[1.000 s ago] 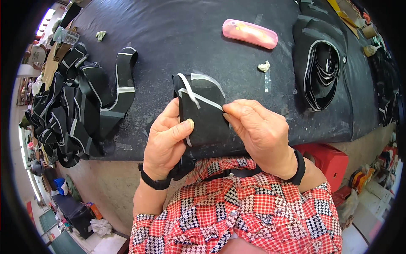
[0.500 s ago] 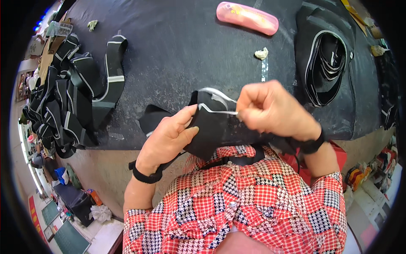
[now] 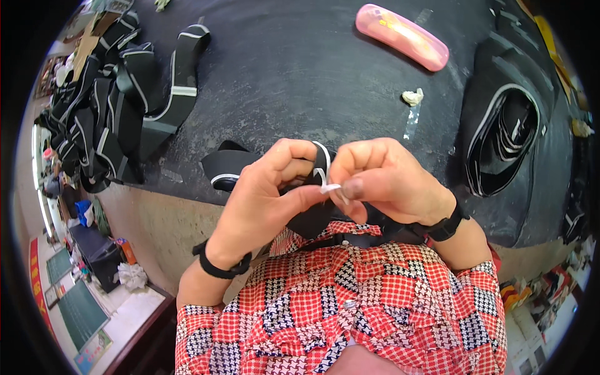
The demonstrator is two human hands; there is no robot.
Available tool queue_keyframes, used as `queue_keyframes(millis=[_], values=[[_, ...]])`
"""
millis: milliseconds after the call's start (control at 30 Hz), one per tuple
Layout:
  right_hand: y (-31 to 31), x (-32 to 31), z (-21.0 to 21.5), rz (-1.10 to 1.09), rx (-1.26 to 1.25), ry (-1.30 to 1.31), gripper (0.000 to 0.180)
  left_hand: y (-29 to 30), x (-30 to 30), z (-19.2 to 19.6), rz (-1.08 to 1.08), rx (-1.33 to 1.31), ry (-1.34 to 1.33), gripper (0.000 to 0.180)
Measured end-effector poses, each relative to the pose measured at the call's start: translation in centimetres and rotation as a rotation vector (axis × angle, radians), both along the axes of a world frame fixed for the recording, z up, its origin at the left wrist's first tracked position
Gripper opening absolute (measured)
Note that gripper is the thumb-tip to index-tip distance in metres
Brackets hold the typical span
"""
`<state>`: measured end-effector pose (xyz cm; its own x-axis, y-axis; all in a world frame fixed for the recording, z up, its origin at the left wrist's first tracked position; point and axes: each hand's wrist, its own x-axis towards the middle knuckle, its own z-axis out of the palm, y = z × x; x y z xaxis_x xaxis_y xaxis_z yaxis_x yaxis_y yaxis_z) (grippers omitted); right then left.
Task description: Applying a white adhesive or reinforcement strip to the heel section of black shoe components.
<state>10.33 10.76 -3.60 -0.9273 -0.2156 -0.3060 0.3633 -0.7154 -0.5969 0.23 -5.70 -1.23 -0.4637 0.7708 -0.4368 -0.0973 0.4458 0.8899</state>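
Note:
My left hand [image 3: 259, 200] is closed around a black fabric strip [image 3: 310, 220] with white edging, near the front edge of the table. Between my hands a narrow white tape [image 3: 331, 187] is pulled up from the strip. My right hand [image 3: 400, 190] pinches that tape between thumb and fingers, close against the left thumb. A black length with a pale-edged fold [image 3: 226, 167] lies left of my left hand; my fingers hide whether it joins the held strip.
A tangled pile of white-edged black strips [image 3: 128, 81] covers the table's left side. At the far right sits a coiled black strip [image 3: 478, 147]. A pink case [image 3: 403, 37] lies at the back, and a crumpled pale scrap [image 3: 412, 97] is nearer, beside clear tape [image 3: 411, 122].
My right hand has come left and meets the left hand. The white tape, earlier stretched out in a loop, is now bunched short between my fingers. The view has shifted slightly.

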Motion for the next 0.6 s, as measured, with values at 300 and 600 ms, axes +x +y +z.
queue_keyframes(millis=[300,600], values=[[2.7,-1.4,2.4,0.143,0.395,0.063,0.011,-2.4,1.5,1.2,-0.028,-0.088,0.188,0.033],[-0.4,-2.1,2.0,0.048,0.227,0.045,0.011,-3.9,0.4,5.0,-0.260,0.144,0.735,0.017]])
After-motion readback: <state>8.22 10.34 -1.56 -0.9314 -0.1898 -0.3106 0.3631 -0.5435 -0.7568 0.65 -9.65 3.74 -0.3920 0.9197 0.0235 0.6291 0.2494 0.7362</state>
